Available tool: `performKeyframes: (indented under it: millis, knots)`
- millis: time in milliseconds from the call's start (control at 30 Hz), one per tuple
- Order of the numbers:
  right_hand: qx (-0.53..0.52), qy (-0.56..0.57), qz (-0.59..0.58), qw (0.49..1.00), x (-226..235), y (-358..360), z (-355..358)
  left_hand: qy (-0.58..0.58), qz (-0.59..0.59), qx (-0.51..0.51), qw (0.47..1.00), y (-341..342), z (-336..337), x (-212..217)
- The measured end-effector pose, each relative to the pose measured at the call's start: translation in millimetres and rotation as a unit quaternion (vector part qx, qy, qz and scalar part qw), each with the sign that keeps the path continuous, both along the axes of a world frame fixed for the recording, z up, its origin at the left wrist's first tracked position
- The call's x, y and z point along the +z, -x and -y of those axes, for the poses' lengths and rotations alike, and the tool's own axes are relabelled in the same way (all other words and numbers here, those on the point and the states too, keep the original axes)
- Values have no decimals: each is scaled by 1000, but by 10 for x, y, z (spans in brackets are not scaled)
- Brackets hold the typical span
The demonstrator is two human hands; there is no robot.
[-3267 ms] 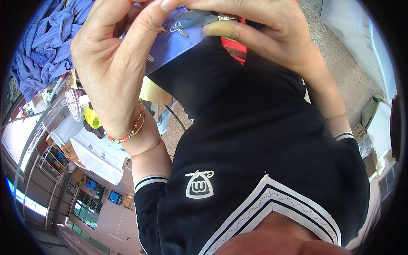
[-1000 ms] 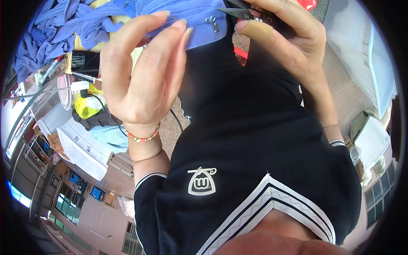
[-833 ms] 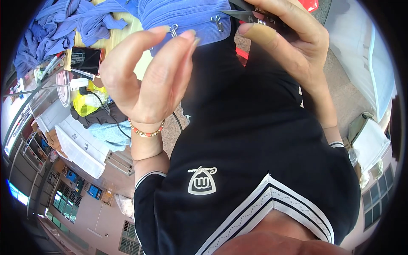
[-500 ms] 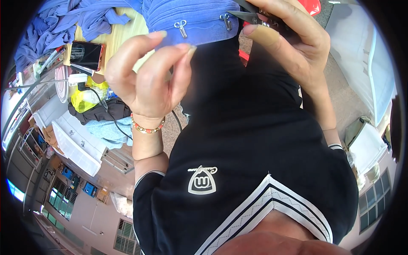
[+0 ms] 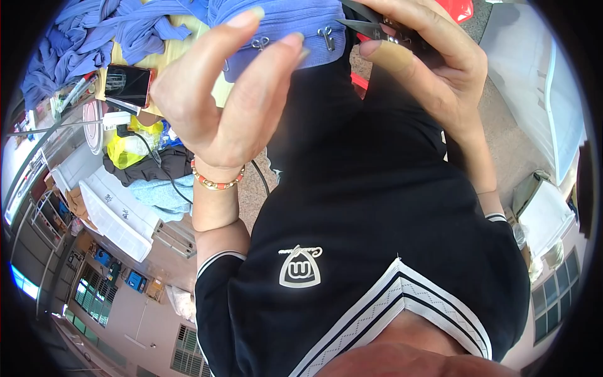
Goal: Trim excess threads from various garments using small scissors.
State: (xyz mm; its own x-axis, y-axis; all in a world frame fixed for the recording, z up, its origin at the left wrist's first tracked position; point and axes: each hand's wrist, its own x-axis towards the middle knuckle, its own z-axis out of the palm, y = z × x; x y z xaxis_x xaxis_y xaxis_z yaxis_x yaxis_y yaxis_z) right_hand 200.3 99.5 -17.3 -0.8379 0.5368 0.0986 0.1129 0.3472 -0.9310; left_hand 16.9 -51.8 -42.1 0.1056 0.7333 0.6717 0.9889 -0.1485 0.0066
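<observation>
My left hand (image 5: 226, 94) is raised in front of a blue ribbed fabric piece (image 5: 286, 28), its thumb and fingers spread apart with nothing visible between them. Two small silver metal hooks lie on the fabric near its lower edge; the left hook (image 5: 259, 43) is partly behind my fingertips, and the right hook (image 5: 326, 39) shows fully. My right hand (image 5: 440, 69) is closed around dark scissors (image 5: 361, 26). Their blades point left toward the fabric, slightly parted, close to the right hook. The scissors' handles are hidden in my palm.
More blue fabric (image 5: 147, 28) lies heaped on a pale wooden tabletop at the upper left. A phone (image 5: 127, 85) rests near the table's edge. A charger (image 5: 117, 120) with a cable hangs by a yellow plastic bag (image 5: 125, 151). A translucent bin (image 5: 534, 81) stands at right.
My left hand has opened wider, its fingertips rising and spreading over the left hook. The fabric has shifted slightly up and left. The right hand and scissors stay nearly still.
</observation>
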Motion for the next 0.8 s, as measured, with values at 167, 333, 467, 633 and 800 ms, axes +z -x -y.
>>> performKeyframes:
  millis: [167, 333, 467, 633, 800]
  knots:
    - [16, -1, 11, 1000, 14, 18, -10, -80, 91, 32, 992, -96, 80, -190]
    - [22, -5, 7, 1000, 11, 43, 8, -50, 113, 35, 992, -40, 207, -263]
    - [28, 4, 12, 1000, -1, 60, 21, -23, 100, 41, 994, -47, 255, -255]
    - [52, 1, -6, 999, -4, 69, 33, -56, 75, 40, 995, -86, 214, -260]
    - [54, -46, -48, 996, -180, 64, 11, -48, 86, 14, 995, -74, 185, -269]
